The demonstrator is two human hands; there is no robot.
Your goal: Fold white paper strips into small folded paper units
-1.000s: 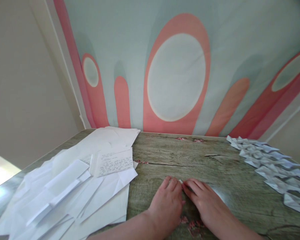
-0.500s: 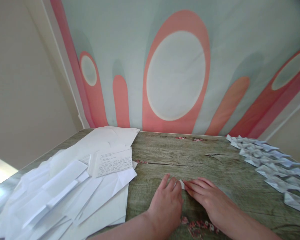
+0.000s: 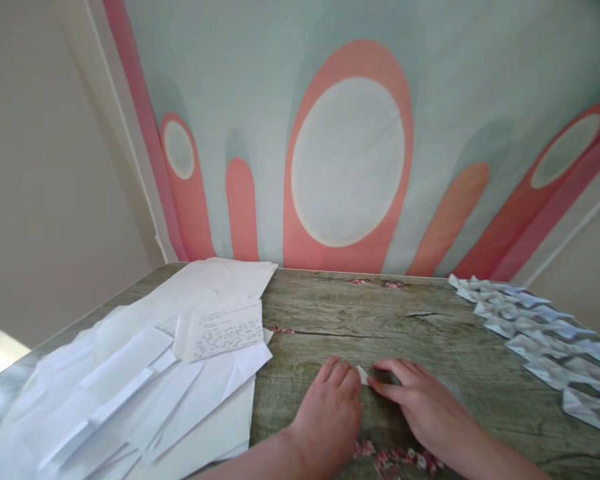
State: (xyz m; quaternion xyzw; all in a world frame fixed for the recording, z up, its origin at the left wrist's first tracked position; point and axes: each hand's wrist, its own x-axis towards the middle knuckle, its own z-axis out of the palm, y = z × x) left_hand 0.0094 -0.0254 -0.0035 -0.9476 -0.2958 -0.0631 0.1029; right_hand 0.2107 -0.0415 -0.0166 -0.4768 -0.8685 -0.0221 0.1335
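Note:
A small piece of folded white paper [image 3: 363, 375] lies on the wood-patterned table between my two hands, mostly hidden. My left hand [image 3: 330, 408] is curled over its left part, fingers together and pressing it. One corner of the paper pokes out to the right of those fingers. My right hand [image 3: 416, 395] rests beside that corner. Its lowest fingertip is at the paper's edge, while the upper fingers stretch out above, apart from it.
Loose white sheets and folded strips [image 3: 130, 373] are heaped at the left, with a handwritten sheet [image 3: 225, 331] on top. Rows of folded paper pieces [image 3: 545, 353] lie at the right. The table [image 3: 325, 313] meets a patterned backdrop [image 3: 260, 80] at the back.
My right hand's fingers have spread apart at the paper's edge; before, they were closer together. My left hand stays over the paper. The whole view has shifted slightly.

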